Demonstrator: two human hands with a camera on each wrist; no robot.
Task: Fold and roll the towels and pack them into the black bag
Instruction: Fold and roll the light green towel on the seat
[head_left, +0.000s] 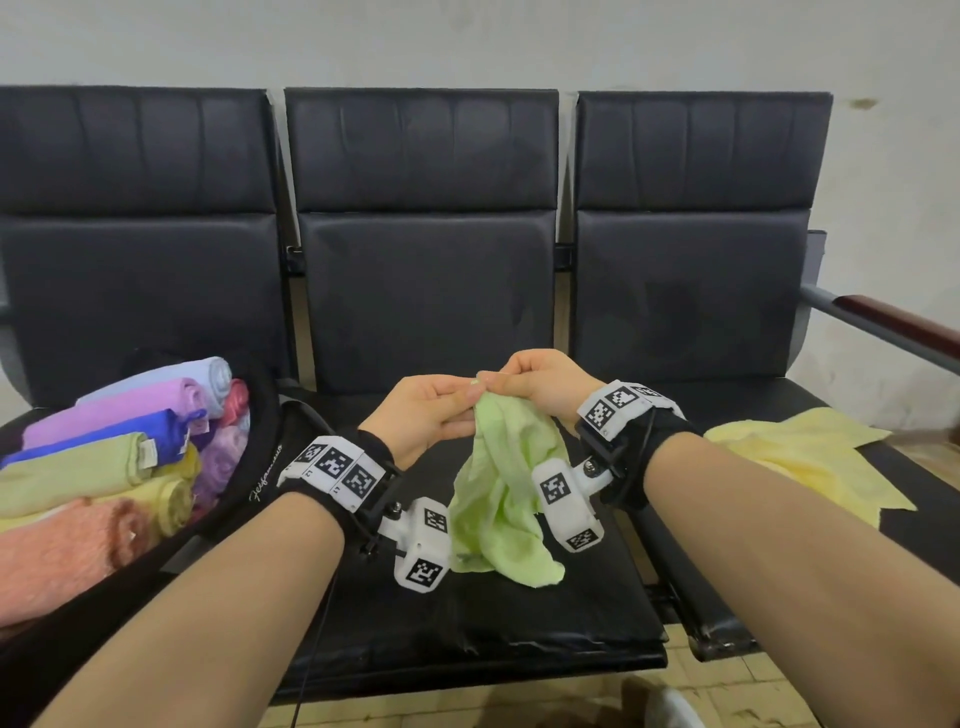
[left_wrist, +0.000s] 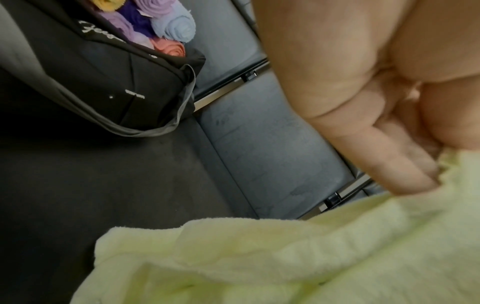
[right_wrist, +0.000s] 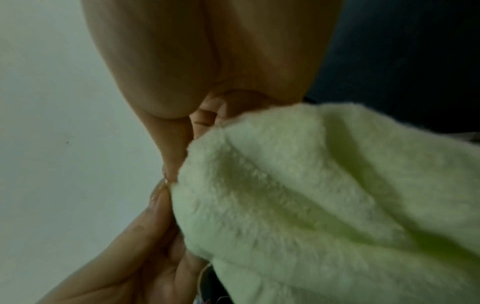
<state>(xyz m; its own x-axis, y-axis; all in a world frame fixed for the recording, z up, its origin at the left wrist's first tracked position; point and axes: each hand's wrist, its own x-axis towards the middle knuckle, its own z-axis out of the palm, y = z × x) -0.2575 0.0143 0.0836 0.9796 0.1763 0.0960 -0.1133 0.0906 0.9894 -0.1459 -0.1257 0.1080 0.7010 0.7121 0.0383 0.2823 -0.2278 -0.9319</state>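
A light green towel (head_left: 501, 488) hangs crumpled over the middle seat of a black bench, its lower end resting on the cushion. My left hand (head_left: 434, 410) and right hand (head_left: 535, 382) pinch its top edge side by side, fingertips nearly touching. The wrist views show the same green towel (left_wrist: 285, 257) (right_wrist: 311, 205) bunched under the curled fingers (left_wrist: 376, 148) (right_wrist: 171, 148). On the left seat sits the black bag (head_left: 254, 467) (left_wrist: 109, 82), open and filled with several rolled towels (head_left: 104, 457) in purple, blue, green, yellow and pink.
A pale yellow towel (head_left: 810, 457) lies flat on the right seat. A metal armrest with a brown pad (head_left: 893, 322) sticks out at the far right. Bench backrests (head_left: 426, 208) stand behind, and tiled floor (head_left: 727, 691) shows below the seat's front edge.
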